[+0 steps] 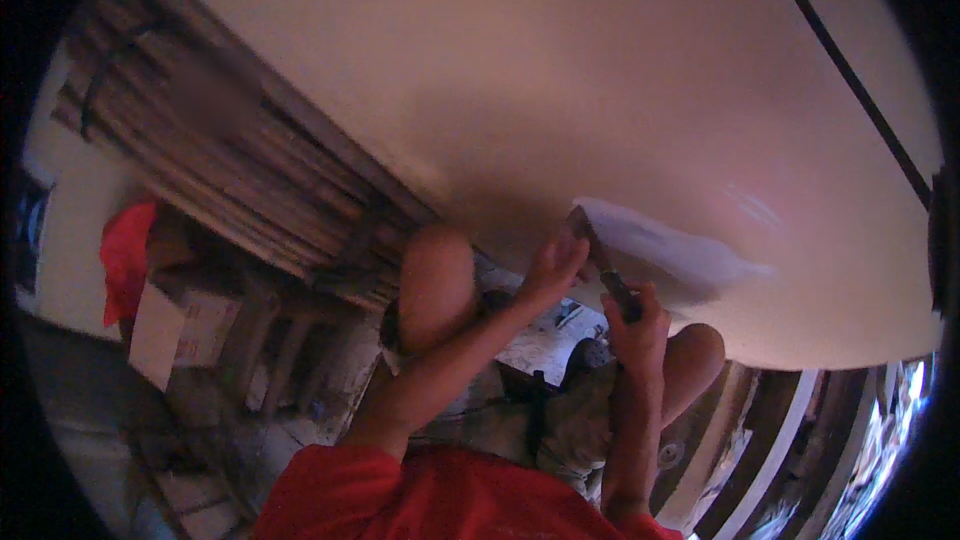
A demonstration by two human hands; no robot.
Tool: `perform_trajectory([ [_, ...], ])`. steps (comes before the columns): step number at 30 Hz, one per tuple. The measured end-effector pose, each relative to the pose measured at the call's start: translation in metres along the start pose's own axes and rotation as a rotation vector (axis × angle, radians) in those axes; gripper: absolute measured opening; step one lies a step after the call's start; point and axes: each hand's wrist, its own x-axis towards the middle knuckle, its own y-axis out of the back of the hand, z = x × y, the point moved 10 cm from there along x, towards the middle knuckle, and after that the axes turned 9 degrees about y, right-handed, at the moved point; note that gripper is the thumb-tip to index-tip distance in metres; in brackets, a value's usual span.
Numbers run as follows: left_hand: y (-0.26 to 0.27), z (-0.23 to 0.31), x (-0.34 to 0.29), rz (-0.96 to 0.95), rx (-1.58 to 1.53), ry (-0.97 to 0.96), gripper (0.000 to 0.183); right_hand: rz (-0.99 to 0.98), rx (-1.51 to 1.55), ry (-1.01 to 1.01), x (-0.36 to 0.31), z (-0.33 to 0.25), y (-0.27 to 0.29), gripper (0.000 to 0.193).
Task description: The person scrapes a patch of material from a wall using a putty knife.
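Note:
My right hand (637,325) is closed round the dark handle of a putty knife (621,292). Its blade points up and to the left, toward my other hand. My left hand (552,265) has its fingers bent beside the blade end, at a dark flat piece (578,222) that I cannot make out clearly. Just beyond both hands, a long patch of white filler (660,240) is spread on the beige wall (560,50). Fainter white streaks (752,202) mark the wall farther right.
A bundle of long wooden strips (220,130) slants along the left. Below it are an open cardboard box (185,330) and a red cloth (127,260). A black cable (850,70) crosses the wall at upper right. Wooden slats (770,440) stand at lower right.

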Motion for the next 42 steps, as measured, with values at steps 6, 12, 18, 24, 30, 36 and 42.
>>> perform_trajectory([
  [6, -0.025, -0.04, -0.003, -0.386, -0.005, 0.137, 0.033, 0.005, -0.128, -0.148, -0.015, 0.015, 0.017, 0.025],
  [12, -0.041, -0.046, 0.001, -0.427, -0.129, 0.209, 0.043, 0.033, -0.228, -0.048, -0.024, 0.026, 0.025, 0.029],
  [18, -0.052, -0.047, 0.012, -0.347, -0.127, 0.265, 0.044, 0.027, -0.246, -0.005, -0.018, 0.025, 0.03, 0.029],
  [24, -0.058, -0.046, 0.013, -0.285, -0.154, 0.314, 0.037, 0.054, -0.312, 0.03, -0.021, 0.026, 0.033, 0.03],
  [30, -0.048, -0.047, 0.008, -0.198, -0.206, 0.325, 0.032, 0.065, -0.225, 0.003, -0.011, 0.006, 0.023, 0.029],
  [36, -0.025, -0.045, 0.015, -0.147, -0.232, 0.321, 0.034, 0.05, -0.262, 0.036, 0.0, -0.002, 0.009, 0.029],
  [42, -0.016, -0.046, 0.019, -0.125, -0.231, 0.253, 0.032, -0.003, -0.225, 0.009, 0.001, 0.005, 0.0, 0.03],
])
